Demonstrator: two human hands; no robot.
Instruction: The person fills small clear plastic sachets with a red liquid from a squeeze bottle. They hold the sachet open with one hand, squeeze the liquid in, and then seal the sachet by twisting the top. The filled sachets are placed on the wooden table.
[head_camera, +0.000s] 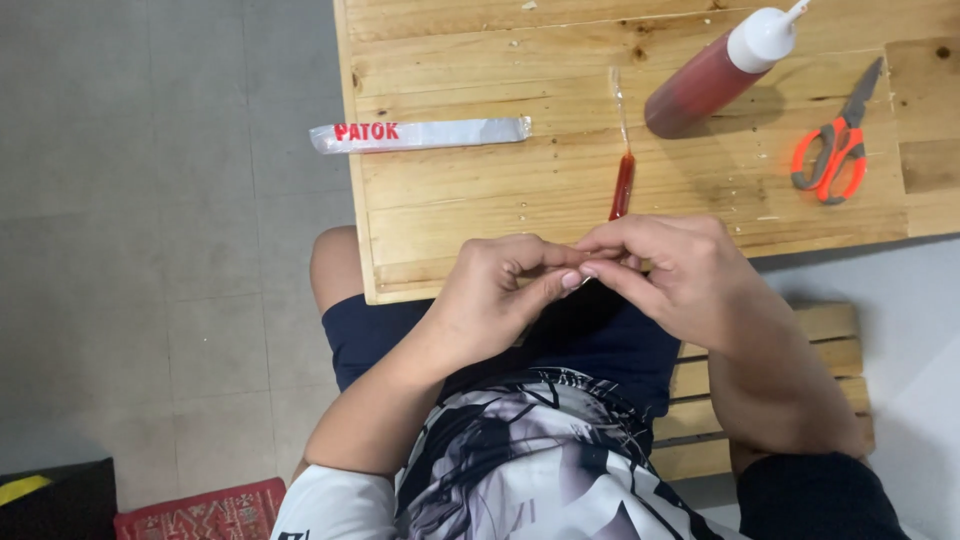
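Nearest to us, our left hand (500, 290) and right hand (665, 270) meet just over the near edge of the wooden table (450, 210), fingertips pressed together. Both pinch narrowly on the near end of a thin clear plastic tube (622, 170), partly filled with red liquid. The exact point of hold is covered by our fingers, so we cannot make out how much of the tube sits inside the pinch, or whether its end is folded or knotted.

From the grip the tube runs straight away from us, its long axis almost square to the table edge. The red-filled stretch lies just beyond our knuckles; the empty clear part reaches farther up the boards. Our right hand sits closer to the tube's line, the left coming in from the side.

Farther out, a squeeze bottle (715, 75) of red liquid with a white nozzle lies tilted, just right of the tube's far end. Orange-handled scissors (832, 145) rest well apart to the right. A silver wrapper strip (420, 134) overhangs the table's left edge.
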